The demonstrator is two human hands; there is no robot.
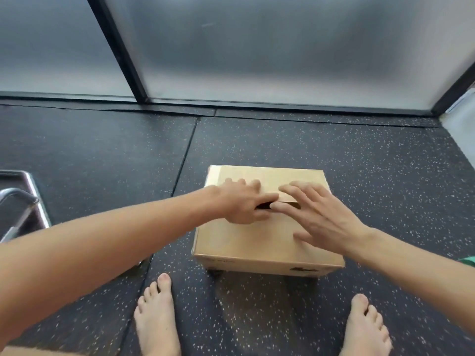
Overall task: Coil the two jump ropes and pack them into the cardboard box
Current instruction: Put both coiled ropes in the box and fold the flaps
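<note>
Box: A plain brown cardboard box (257, 242) sits on the floor (102, 163) with its flaps folded nearly flat. A short dark slit (264, 205) gapes at the seam across its top.
Left hand: The left hand (244, 201) rests on top of the box at the slit, fingers spread over the far flap. Whether the thumb dips into the slit cannot be told.
Right hand: The right hand (318, 214) lies over the right half of the box top, fingers straight and splayed, tips meeting the left hand at the seam.
Grip: Neither grip is clamped on anything; both are apart and lie palm-down on the card.
Ropes: No jump rope shows anywhere around the box. Both are probably inside, though the flaps hide the contents.
Key relation: The seam runs left to right across the box, directly under both sets of fingertips, so either hand could press it closed.
Materials: The box is matte card with crisp corners, and under it is dark rubber matting flecked white. Behind the box stand frosted glass panels (257, 47) in dark frames. Left of it is a shiny metal frame (23, 201), and in front of it are bare feet (154, 317).
</note>
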